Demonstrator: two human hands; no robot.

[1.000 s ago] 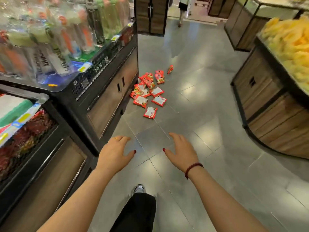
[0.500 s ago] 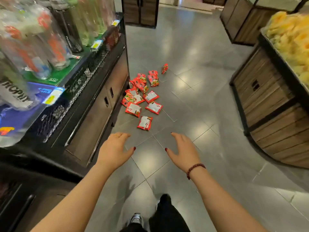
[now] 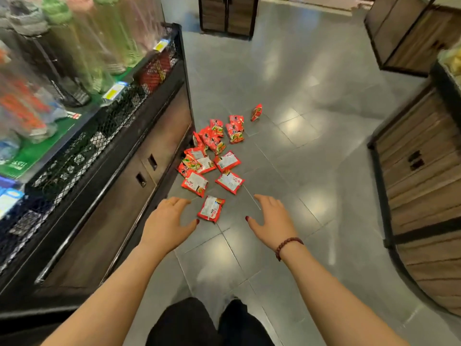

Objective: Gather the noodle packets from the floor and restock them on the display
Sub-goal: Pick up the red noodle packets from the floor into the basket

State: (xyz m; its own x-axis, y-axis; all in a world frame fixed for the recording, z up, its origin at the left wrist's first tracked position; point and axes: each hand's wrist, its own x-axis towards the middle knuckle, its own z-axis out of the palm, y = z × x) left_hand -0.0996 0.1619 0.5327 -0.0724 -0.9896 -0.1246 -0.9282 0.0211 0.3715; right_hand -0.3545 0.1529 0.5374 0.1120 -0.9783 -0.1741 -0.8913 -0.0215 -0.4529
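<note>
Hands: left hand (image 3: pixel 166 222) and right hand (image 3: pixel 273 222) are both empty, with fingers spread and relaxed. They are apart from each other, above the floor (image 3: pixel 311 151), touching nothing.
Noodle packets: a red heap (image 3: pixel 214 156) lies on the floor at 12 o'clock from the hands, against the foot of the display (image 3: pixel 124 136) at 9 o'clock.
Nearest packet: (image 3: pixel 211 209) appears between the 2 hands (lower, on the tiles).
Stray packet: (image 3: pixel 256 112) 1 lies alone at 1 o'clock.
Risk, stepping: a step forward may crush the nearest packet, which is close ahead of the trouser legs (image 3: pixel 189 323).
Risk, grip: smooth wrappers may slide out of an overfull armful, as there are more than 10.
Risk, missing: the stray packet may be left behind.
Writing: the white packet backs carry print too small to read. The price tags (image 3: pixel 113 91) and bottles (image 3: pixel 74 58) are blurred, so no brand is legible.
</note>
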